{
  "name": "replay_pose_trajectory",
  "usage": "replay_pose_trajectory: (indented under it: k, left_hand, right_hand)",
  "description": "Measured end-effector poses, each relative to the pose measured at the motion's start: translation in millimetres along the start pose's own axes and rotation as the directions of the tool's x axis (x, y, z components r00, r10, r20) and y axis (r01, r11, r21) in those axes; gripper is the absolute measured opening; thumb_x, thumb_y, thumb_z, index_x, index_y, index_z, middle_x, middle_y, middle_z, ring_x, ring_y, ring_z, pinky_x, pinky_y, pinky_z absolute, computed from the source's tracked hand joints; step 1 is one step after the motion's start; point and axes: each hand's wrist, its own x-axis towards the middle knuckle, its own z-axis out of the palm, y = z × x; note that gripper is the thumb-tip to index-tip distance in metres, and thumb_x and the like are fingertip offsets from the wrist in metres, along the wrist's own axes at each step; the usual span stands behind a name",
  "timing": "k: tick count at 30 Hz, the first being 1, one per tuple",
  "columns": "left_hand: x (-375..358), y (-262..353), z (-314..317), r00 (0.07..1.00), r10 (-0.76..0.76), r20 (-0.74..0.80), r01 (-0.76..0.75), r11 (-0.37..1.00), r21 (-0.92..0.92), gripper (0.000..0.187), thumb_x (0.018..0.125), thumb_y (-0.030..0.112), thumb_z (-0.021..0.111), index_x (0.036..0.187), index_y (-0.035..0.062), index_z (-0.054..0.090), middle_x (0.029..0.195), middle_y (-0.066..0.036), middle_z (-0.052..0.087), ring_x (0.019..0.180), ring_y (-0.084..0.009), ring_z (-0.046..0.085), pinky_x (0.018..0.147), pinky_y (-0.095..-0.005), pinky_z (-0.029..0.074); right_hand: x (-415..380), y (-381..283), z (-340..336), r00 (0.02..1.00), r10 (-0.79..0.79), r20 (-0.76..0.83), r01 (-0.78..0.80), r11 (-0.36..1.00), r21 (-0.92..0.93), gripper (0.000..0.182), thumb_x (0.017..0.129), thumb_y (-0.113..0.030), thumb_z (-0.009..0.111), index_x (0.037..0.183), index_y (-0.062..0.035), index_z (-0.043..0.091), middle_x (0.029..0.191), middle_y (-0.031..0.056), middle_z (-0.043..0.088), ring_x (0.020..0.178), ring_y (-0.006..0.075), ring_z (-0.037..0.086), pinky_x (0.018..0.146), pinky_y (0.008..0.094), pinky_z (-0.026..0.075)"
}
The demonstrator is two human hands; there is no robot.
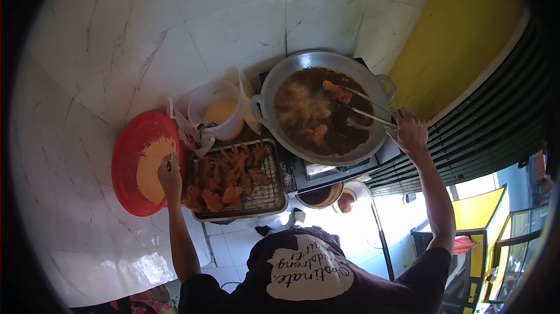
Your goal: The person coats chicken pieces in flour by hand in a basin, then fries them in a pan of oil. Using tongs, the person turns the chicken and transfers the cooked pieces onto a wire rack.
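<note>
My right hand (410,131) is closed around metal tongs (373,117) that reach over a large wok (269,99) of dark, bubbling oil. Between the tongs' tips is a browned fried piece (337,92), above the oil. Another piece (319,134) lies in the oil. On the left, my left hand (170,177) is over a red basin (125,165) of pale flour (153,159). Its fingers are bent; what they hold, if anything, is too small to make out. Beside it, several fried pieces (232,174) lie on a wire rack tray (265,200).
A whitish bucket (214,92) with yellowish liquid and a plastic bag (189,133) stand behind the tray. The wok rests on a stove (350,168). Below it are a round pot (322,197) and another container (359,192). Tiled wall rises behind; green slats (484,121) run at right.
</note>
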Motion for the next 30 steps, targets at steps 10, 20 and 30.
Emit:
replay_pose_trajectory:
  k: [10,20,30]
  left_hand:
    - [-7.6,-85.7,-49.2,0.960,0.183,-0.211,-0.061,0.874,0.482,0.033,0.090,0.026,0.053,0.098,-0.0044,0.060,0.071,-0.020,0.062,0.063,-0.0301,0.062,0.061,-0.0395,0.046]
    - [-0.9,-99.7,-49.0,0.969,0.063,-0.241,0.057,0.884,0.464,0.034,0.090,0.031,0.053,0.098,-0.0011,0.061,0.064,-0.018,0.060,0.061,-0.0315,0.061,0.059,-0.0407,0.045]
    - [1.2,-107.2,-50.7,0.981,0.014,-0.193,0.076,0.889,0.451,0.037,0.089,0.034,0.053,0.101,-0.0004,0.060,0.069,-0.019,0.062,0.069,-0.0348,0.063,0.065,-0.0420,0.047]
  right_hand:
    - [6.5,-13.6,-2.3,1.000,0.021,0.005,-0.021,1.000,-0.009,0.053,0.071,-0.032,0.073,0.118,-0.0171,0.056,0.100,0.0085,0.059,0.088,0.0265,0.063,0.072,0.0403,0.053]
    - [17.5,-32.4,-9.6,0.995,0.085,0.044,-0.083,0.996,-0.042,0.049,0.074,-0.033,0.069,0.118,-0.0146,0.056,0.099,0.0098,0.059,0.091,0.0300,0.062,0.076,0.0439,0.051]
    - [25.2,-53.2,-23.6,0.986,0.166,0.032,-0.166,0.986,0.008,0.045,0.077,-0.036,0.066,0.114,-0.0118,0.059,0.101,0.0107,0.060,0.090,0.0332,0.062,0.075,0.0456,0.050]
